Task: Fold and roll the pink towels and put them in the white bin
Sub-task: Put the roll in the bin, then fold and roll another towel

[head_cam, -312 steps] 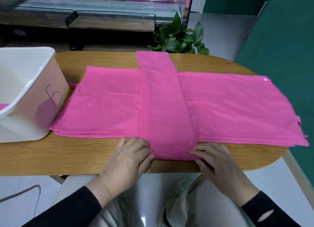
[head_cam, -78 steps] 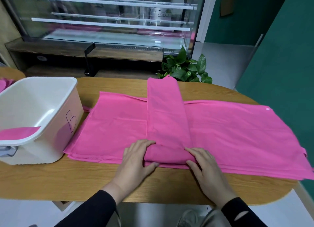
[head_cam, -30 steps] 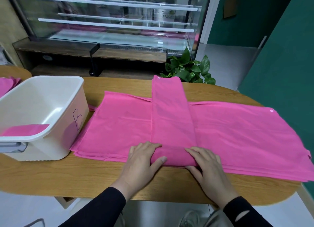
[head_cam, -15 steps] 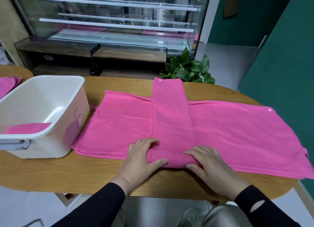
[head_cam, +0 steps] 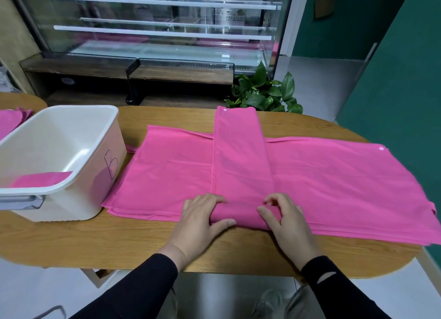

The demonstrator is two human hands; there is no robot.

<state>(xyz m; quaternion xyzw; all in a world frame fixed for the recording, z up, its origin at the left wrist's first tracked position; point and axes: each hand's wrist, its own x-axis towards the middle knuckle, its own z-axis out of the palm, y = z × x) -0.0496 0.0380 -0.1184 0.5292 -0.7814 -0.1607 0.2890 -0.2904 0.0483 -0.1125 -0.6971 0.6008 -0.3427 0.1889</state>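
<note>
Two hands work the near end of one folded pink towel, a long narrow strip lying front to back across a stack of flat pink towels spread on the wooden desk. The strip's near end is turned up into a short roll at the stack's front edge. The left hand takes that roll in its grip from the left, fingers curled over the top and thumb pressed against the front. The right hand has its grip on the right side of the roll, thumb laid along the front and fingers bent above the cloth. The strip's far end reaches past the stack towards the desk's back edge, with a small white dot at its corner. Left of the stack stands the white bin, marked with a handwritten letter, pink cloth lying inside it. Behind the desk are a green plant and a glass display case.
</note>
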